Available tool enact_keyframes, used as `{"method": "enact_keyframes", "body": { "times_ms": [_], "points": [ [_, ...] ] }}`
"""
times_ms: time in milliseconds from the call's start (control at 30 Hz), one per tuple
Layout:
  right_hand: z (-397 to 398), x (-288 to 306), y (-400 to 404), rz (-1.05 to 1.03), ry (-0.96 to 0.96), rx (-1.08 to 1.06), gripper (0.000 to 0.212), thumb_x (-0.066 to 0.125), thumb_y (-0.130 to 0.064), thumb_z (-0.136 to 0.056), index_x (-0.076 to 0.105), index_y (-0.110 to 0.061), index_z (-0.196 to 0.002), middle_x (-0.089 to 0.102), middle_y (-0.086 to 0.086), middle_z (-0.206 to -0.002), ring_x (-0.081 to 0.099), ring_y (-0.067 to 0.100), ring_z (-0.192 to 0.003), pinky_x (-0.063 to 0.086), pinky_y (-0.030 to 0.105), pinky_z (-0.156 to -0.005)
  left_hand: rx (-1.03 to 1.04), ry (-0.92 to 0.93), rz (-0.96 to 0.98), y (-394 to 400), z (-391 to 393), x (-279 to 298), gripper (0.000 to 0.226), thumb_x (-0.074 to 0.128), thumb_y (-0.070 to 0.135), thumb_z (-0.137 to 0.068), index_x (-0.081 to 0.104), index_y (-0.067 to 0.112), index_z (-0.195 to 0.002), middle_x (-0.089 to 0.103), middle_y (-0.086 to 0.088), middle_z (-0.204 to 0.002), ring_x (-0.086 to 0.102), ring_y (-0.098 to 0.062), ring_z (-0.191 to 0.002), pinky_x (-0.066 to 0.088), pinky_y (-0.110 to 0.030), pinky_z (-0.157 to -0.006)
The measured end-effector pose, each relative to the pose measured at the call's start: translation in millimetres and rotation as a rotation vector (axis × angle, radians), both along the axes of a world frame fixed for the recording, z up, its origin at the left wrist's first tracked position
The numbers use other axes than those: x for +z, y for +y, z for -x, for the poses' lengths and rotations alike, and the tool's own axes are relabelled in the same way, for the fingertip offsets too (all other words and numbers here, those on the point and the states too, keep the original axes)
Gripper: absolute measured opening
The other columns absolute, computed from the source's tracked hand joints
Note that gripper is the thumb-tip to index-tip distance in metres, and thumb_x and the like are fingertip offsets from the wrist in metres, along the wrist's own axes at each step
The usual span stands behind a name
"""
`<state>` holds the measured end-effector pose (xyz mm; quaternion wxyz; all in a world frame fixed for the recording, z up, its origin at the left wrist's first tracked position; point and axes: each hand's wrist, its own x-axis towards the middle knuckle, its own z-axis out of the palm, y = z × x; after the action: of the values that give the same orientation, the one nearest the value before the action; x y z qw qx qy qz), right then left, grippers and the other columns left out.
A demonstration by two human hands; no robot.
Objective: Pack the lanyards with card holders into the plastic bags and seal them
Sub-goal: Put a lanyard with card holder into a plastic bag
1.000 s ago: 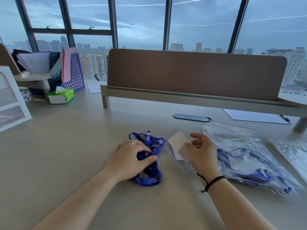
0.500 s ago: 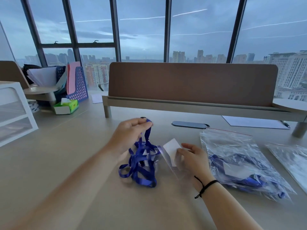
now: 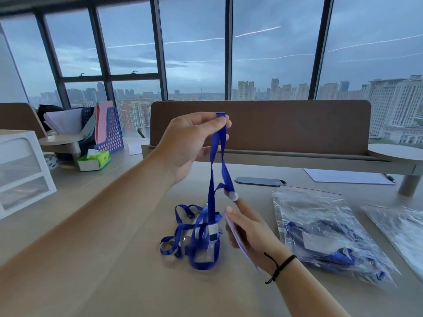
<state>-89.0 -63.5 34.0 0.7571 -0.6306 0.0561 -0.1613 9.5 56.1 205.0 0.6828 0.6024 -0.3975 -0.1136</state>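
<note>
Right hand (image 3: 249,229), nearest, grips a clear card holder (image 3: 238,241) edge-on. Just left, blue lanyards (image 3: 196,236) lie tangled on the desk (image 3: 91,259). At right, a red-zipped plastic bag (image 3: 320,229) holds more lanyards and a card. Farther back, the raised left hand (image 3: 190,143) pinches one lanyard strap (image 3: 216,156), which hangs vertically to the heap.
</note>
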Motion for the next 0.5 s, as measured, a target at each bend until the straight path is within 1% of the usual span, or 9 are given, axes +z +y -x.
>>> {"method": "enact_keyframes", "body": {
  "times_ms": [33,100,167,233,267,333,400,433,500],
  "points": [
    [2,3,3,0.037,0.008,0.039,0.049,0.064,-0.034,-0.083,0.054,-0.037,-0.131,0.063,-0.021,-0.067,0.059,-0.005,-0.061,0.042,0.015,-0.062,-0.012,-0.007,-0.002,-1,3,5,0.015,0.062,0.018,-0.096,0.075,0.014,-0.104,0.076,-0.003,-0.106,0.073,-0.029,-0.100,0.059,-0.041,-0.086],
    [3,5,8,0.092,0.026,0.116,0.037,0.060,-0.028,-0.090,0.061,-0.024,-0.126,0.066,-0.016,-0.071,0.059,-0.003,-0.060,0.043,0.013,-0.058,-0.035,-0.007,-0.004,-4,7,12,0.015,0.062,0.017,-0.096,0.074,0.013,-0.105,0.076,-0.003,-0.107,0.074,-0.028,-0.098,0.060,-0.041,-0.086],
    [4,6,12,0.107,0.067,0.172,0.029,0.061,-0.031,-0.088,0.069,-0.012,-0.108,0.066,-0.009,-0.070,0.058,0.002,-0.058,0.043,0.014,-0.055,-0.050,-0.001,-0.003,-5,11,17,0.015,0.062,0.016,-0.096,0.074,0.013,-0.104,0.077,-0.003,-0.107,0.074,-0.028,-0.097,0.060,-0.042,-0.084],
    [6,7,15,0.096,0.104,0.218,0.023,0.062,-0.037,-0.081,0.069,-0.015,-0.085,0.060,-0.008,-0.061,0.053,0.005,-0.050,0.040,0.016,-0.053,-0.067,0.011,0.005,-5,13,18,0.016,0.062,0.016,-0.096,0.074,0.013,-0.105,0.076,-0.002,-0.108,0.074,-0.029,-0.096,0.061,-0.043,-0.083],
    [6,7,15,0.093,0.113,0.231,0.024,0.063,-0.039,-0.080,0.068,-0.016,-0.081,0.057,-0.008,-0.058,0.049,0.005,-0.048,0.038,0.017,-0.052,-0.069,0.024,0.006,-4,13,18,0.017,0.061,0.017,-0.097,0.074,0.013,-0.108,0.076,-0.002,-0.109,0.074,-0.029,-0.096,0.061,-0.043,-0.082],
    [5,6,12,0.109,0.132,0.218,0.036,0.064,-0.040,-0.084,0.069,-0.005,-0.090,0.054,-0.007,-0.057,0.046,0.006,-0.048,0.036,0.018,-0.053,-0.066,0.078,0.008,-2,9,13,0.022,0.060,0.019,-0.098,0.072,0.012,-0.114,0.076,-0.004,-0.110,0.074,-0.031,-0.095,0.061,-0.045,-0.079],
    [1,1,6,0.142,0.143,0.180,0.067,0.068,-0.050,-0.083,0.060,0.014,-0.102,0.051,-0.003,-0.058,0.044,0.008,-0.049,0.035,0.019,-0.053,-0.059,0.146,-0.002,2,1,2,0.027,0.060,0.023,-0.098,0.068,0.015,-0.123,0.074,-0.007,-0.114,0.074,-0.031,-0.094,0.061,-0.048,-0.080],
    [-1,0,4,0.173,0.152,0.148,0.085,0.071,-0.061,-0.076,0.056,0.017,-0.105,0.048,0.000,-0.058,0.041,0.010,-0.049,0.034,0.022,-0.053,-0.026,0.146,-0.052,3,-5,-8,0.032,0.060,0.026,-0.098,0.064,0.019,-0.128,0.072,-0.005,-0.119,0.075,-0.029,-0.093,0.061,-0.049,-0.082],
    [-3,0,5,0.233,0.159,0.092,0.106,0.073,-0.076,-0.062,0.052,0.020,-0.104,0.040,0.006,-0.059,0.035,0.015,-0.049,0.029,0.026,-0.052,0.125,0.031,-0.297,8,-18,-34,0.040,0.059,0.032,-0.098,0.054,0.029,-0.137,0.065,0.004,-0.124,0.075,-0.022,-0.091,0.061,-0.044,-0.082]
  ]
}}
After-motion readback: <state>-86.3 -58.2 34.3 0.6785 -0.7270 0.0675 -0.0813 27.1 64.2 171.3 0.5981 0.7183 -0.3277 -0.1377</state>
